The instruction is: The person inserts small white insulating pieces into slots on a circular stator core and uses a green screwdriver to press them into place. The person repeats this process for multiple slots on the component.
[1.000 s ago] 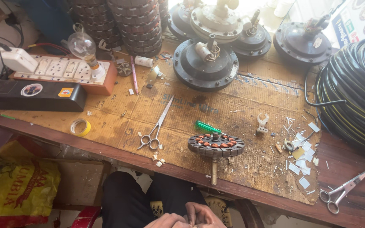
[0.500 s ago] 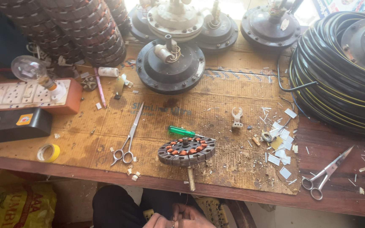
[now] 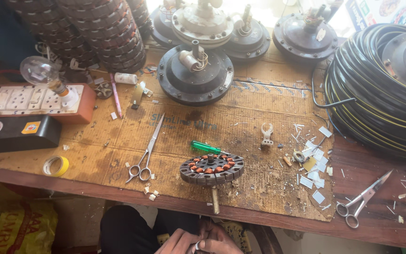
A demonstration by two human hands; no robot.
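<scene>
Both hands meet below the bench edge, left hand (image 3: 180,242) and right hand (image 3: 219,242) pinching one small metal piece (image 3: 197,245) between fingertips; wound stator (image 3: 212,169) lies directly ahead above them, shaft pointing toward hands.

Both hands (image 3: 203,241) sit right at the bottom edge, half cut off, and whatever tiny thing they're pinching is too small to make out. The cable coil (image 3: 377,89) runs off the right edge, and the yellow bag (image 3: 15,226) is clipped at the corner
</scene>
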